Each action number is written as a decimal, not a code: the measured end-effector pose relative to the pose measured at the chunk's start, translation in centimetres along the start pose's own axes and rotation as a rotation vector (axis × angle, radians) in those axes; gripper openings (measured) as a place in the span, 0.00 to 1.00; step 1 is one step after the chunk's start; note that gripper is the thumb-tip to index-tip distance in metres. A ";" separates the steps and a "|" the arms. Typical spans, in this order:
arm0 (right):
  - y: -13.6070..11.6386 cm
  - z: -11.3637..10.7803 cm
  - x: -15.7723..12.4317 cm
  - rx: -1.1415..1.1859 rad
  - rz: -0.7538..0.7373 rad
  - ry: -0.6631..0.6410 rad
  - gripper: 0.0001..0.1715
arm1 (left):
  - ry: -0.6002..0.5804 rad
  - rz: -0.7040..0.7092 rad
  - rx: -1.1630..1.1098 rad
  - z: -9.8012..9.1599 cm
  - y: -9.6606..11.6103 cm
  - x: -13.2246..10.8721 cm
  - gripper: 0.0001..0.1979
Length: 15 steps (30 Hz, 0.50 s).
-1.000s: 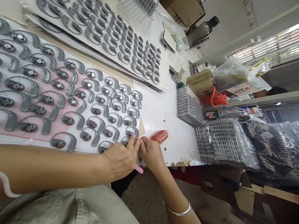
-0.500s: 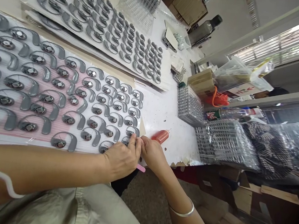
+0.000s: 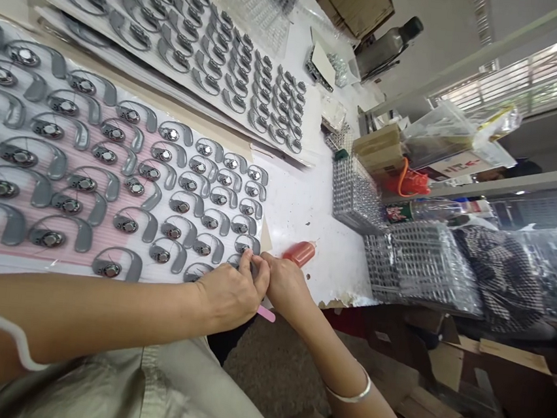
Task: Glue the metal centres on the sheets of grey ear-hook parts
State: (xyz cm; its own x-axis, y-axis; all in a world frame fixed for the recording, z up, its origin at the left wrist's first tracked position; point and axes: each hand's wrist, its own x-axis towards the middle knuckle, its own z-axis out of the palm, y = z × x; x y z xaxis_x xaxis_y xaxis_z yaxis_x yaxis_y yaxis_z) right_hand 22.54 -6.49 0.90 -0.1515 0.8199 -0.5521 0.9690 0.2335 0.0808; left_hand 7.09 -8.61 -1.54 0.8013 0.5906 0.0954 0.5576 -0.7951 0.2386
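The left hand (image 3: 228, 294) and right hand (image 3: 287, 287) closed narrowly at a grey earpiece (image 3: 247, 244) — what they held was hidden; rows across the sheet (image 3: 76, 258) looked alike — nothing showed done or left.

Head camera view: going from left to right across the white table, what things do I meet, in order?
Sheet of grey ear-hook parts → orange squeeze bottle → wire rack → larger wire rack in clear plastic → dark checked bundle
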 end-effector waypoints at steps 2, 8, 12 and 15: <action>0.1 0.0 0.1 -0.032 -0.013 -0.012 0.18 | 0.002 0.005 -0.010 0.1 0.0 0.0 0.25; 0.0 -0.2 0.1 -0.065 -0.028 -0.027 0.18 | -0.033 0.026 -0.037 0.2 -0.2 0.1 0.26; -0.1 -0.2 0.0 -0.061 -0.030 -0.005 0.17 | -0.013 0.014 -0.050 0.2 -0.2 0.1 0.25; -0.3 -0.4 0.0 -0.087 -0.021 -0.022 0.15 | -0.009 -0.002 -0.046 0.1 -0.3 0.2 0.25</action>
State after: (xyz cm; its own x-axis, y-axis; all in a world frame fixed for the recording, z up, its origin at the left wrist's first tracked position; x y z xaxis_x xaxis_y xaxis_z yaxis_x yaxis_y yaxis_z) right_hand 22.13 -6.35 1.15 -0.1664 0.8031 -0.5722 0.9450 0.2955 0.1400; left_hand 7.06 -8.27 -1.68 0.8024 0.5906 0.0860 0.5488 -0.7867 0.2826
